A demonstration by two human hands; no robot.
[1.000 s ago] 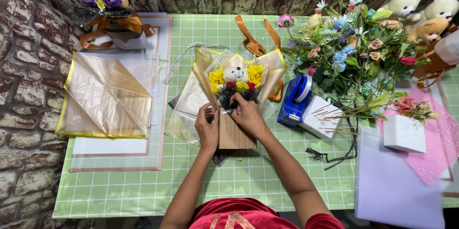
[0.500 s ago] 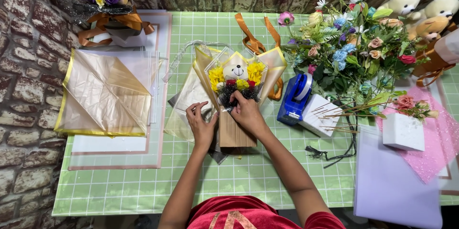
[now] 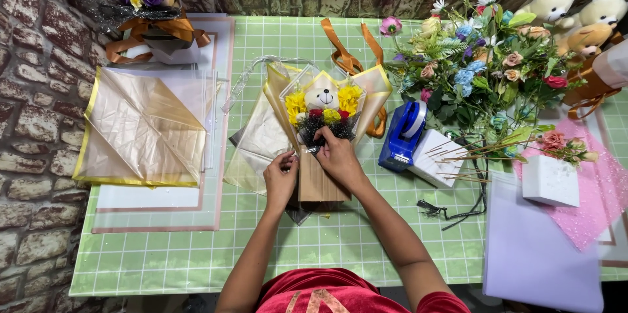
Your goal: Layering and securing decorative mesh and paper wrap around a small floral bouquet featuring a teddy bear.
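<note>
On a green gridded tabletop [image 3: 196, 254], a small bear bouquet [image 3: 323, 107] lies mid-table, partly wrapped in gold-edged sheets, untied; the right hand [image 3: 338, 156] grips its neck, the left hand [image 3: 280, 179] pinches the wrap's edge.

Single head-worn view, looking almost straight down over the green table [image 3: 196, 247] from above. Mid-range height: whole tabletop visible, brick wall [image 3: 33, 123] at left and far edges.

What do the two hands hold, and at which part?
Both hold the small bouquet: right hand at its middle, below the flowers; left hand at the wrapping's left edge.
</note>
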